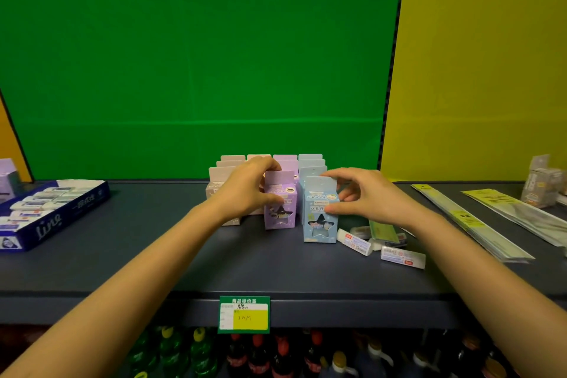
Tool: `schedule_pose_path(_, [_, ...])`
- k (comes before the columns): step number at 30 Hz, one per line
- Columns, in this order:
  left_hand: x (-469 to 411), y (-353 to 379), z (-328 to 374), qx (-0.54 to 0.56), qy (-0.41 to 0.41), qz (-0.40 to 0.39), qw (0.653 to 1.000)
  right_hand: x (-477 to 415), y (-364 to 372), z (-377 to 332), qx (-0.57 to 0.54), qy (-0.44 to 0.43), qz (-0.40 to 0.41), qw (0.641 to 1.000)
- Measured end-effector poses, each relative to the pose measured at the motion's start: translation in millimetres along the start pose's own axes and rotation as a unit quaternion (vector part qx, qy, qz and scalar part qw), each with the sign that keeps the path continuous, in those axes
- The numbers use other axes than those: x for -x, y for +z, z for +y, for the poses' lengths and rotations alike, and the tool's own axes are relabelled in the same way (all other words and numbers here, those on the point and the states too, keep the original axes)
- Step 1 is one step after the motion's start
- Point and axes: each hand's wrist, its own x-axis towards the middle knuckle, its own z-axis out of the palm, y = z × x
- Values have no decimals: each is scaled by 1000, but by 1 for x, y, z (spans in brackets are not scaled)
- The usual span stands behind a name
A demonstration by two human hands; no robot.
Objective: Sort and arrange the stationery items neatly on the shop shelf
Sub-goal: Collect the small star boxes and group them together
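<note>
Both hands are at work on the small upright boxes in the middle of the shelf [214, 270], near its back edge. The left hand [248, 187] curls its fingers over the top of the purple box [280, 209] with the thumb against its front; the right hand [365, 196] pinches the blue box [320, 218], forefinger on the top flap and thumb low on the side. Each box stands on the shelf at the head of its own colour row [310, 159], the blue one a little nearer the front edge than the purple.

The step looks like squaring up the front of these rows. To do it well, slide each box straight back until it touches the one behind, faces forward, bases flat. A push low on the body is safer than on the thin flap, since a tall, light box will likely tip. Keep the two fronts level with each other.

The loose erasers [402, 256] just right of the blue box crowd it, so watch the right wrist there.
</note>
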Motion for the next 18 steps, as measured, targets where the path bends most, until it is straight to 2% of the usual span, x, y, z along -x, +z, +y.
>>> schedule_pose_path(8, [-9, 7, -5, 19, -9, 10, 1000, -3, 1, 5, -13, -10, 18, 1000])
schedule_pose_path(18, [-15, 7, -8, -62, 13, 29, 998, -4, 7, 7, -44, -8, 50, 998])
